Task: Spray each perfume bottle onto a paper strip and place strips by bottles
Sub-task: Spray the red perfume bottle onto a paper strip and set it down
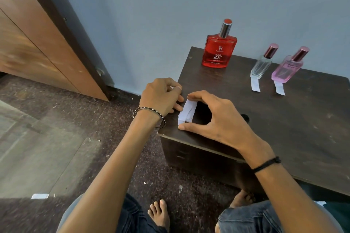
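Note:
Three perfume bottles stand at the back of a dark wooden table (284,119): a red bottle (218,51), a clear bottle (262,63) and a pink bottle (288,67). A white strip (255,86) lies in front of the clear bottle and another strip (280,89) in front of the pink one. Near the table's left front corner lies a small stack of paper strips (186,111). My right hand (217,121) arches over the stack, thumb and forefinger touching its ends. My left hand (161,97) pinches a strip at the stack's left side.
A blue wall stands behind the table and a wooden door at the left. One paper strip (40,196) and small scraps lie on the speckled floor. My bare feet (160,213) rest below the table's front edge.

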`<state>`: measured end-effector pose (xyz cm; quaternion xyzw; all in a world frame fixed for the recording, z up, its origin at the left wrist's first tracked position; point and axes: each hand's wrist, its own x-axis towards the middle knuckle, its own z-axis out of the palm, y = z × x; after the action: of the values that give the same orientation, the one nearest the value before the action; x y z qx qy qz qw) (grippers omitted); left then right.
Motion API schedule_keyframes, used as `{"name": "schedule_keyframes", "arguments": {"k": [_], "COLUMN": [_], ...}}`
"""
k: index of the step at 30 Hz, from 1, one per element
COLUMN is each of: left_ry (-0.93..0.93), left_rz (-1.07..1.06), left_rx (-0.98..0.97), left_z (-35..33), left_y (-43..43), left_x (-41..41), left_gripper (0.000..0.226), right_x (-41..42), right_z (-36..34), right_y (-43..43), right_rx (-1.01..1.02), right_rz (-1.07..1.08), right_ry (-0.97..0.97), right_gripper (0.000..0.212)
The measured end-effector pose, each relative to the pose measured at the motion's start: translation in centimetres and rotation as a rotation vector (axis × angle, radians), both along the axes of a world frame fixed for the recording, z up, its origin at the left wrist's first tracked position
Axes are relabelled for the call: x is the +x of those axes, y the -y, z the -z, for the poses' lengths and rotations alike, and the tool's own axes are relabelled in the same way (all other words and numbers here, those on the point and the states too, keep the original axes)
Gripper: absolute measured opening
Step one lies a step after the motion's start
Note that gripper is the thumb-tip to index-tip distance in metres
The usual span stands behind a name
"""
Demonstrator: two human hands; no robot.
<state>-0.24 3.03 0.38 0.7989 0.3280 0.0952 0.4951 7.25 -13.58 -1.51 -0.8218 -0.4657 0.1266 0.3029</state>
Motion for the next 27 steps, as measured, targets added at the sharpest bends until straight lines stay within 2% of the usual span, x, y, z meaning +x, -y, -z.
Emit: {"name": "schedule_keyframes", "arguments": {"k": [6, 10, 21, 27], "left_ry": [0.009, 0.013, 0.021, 0.019], "left_rz": [-0.014, -0.011, -0.018, -0.024], "left_rx": [-0.082, -0.061, -0.076, -0.077], "left_z": [0.1, 0.2, 0.3, 0.4], "left_y": [0.0, 0.2, 0.3, 0.4], "left_x": [0.2, 0.4, 0.5, 0.6], "left_gripper": [0.015, 0.015, 0.014, 0.014], "right_x": [0.2, 0.4, 1.1, 1.1], "right_z": [-0.2, -0.1, -0.1, 0.0], "right_y": [0.5, 0.6, 0.8, 1.0], "right_rx": [-0.01, -0.007, 0.015, 0.009], "right_rz": [-0.042, -0.042, -0.065, -0.134], "right_ry": [0.012, 0.007, -0.063, -0.008], "right_gripper": [0.083, 0.078, 0.046, 0.055]}}
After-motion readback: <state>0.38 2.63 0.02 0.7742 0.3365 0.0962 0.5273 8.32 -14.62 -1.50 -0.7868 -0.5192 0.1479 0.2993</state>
